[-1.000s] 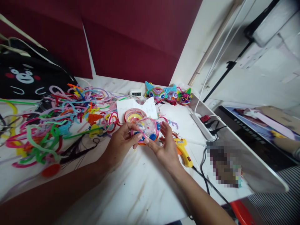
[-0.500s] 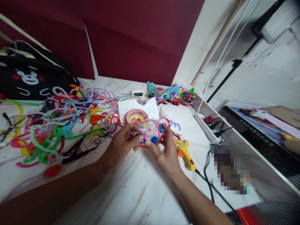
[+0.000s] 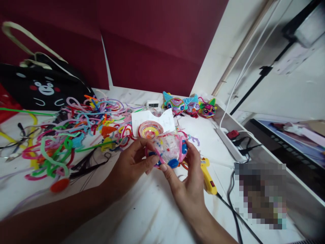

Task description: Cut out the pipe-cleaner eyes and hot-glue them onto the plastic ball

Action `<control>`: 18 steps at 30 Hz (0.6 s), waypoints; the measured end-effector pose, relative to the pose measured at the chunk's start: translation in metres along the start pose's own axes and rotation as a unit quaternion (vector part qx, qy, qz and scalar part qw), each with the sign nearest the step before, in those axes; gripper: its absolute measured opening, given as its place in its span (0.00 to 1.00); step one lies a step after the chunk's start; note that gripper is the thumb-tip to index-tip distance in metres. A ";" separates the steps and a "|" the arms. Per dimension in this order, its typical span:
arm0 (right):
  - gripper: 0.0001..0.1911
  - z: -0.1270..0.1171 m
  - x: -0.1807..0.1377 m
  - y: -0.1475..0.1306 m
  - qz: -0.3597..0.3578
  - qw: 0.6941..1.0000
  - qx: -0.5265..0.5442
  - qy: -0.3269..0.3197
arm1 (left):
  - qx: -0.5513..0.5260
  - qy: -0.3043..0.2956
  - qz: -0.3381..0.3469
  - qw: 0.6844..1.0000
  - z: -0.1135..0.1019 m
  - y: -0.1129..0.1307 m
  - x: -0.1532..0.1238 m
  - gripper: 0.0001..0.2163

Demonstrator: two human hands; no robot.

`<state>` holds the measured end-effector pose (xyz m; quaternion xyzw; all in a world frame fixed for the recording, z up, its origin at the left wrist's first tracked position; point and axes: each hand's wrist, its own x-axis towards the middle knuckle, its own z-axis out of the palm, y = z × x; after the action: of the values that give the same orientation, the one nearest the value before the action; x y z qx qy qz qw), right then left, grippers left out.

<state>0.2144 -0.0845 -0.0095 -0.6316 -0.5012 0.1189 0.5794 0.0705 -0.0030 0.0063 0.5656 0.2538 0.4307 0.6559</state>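
Between my two hands is a clear plastic half-shell (image 3: 169,149) trimmed with pink pipe cleaner and dotted with blue round pieces. My left hand (image 3: 138,159) pinches its left edge between thumb and fingers. On the other side, my right hand (image 3: 186,173) grips the right edge, its thumb near the lower middle. Just behind the shell, a bowl-like piece with coloured rings (image 3: 150,130) rests on a cut white paper (image 3: 166,118). A yellow glue gun (image 3: 208,178) lies to the right of my right hand, its front part hidden.
Tangled pipe cleaners (image 3: 86,125) cover the left of the table. Several finished colourful animal-like crafts (image 3: 175,104) stand at the back, beside a small digital display (image 3: 153,104). A black bag (image 3: 45,88) stands back left. On the right are a power strip (image 3: 230,145) and black cables (image 3: 232,203).
The shell and both hands have come slightly closer and to the right in view. The shell is tilted a little, showing more of its inside. Both hands keep their grip.
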 end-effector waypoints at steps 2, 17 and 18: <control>0.40 -0.003 -0.003 -0.002 -0.019 1.000 -0.003 0.010 | 0.004 -0.007 0.011 1.000 0.002 0.006 -0.003 0.09; 0.41 -0.005 -0.013 -0.002 -0.053 0.996 0.042 0.062 | 0.025 -0.002 0.042 0.999 0.013 0.017 -0.011 0.09; 0.41 -0.005 -0.014 -0.002 -0.054 0.996 0.044 0.062 | 0.026 -0.002 0.046 0.999 0.013 0.016 -0.011 0.09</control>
<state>0.2104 -0.0983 -0.0127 -0.5833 -0.4924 0.0702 0.6422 0.0708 -0.0197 0.0234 0.5942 0.2374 0.4528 0.6209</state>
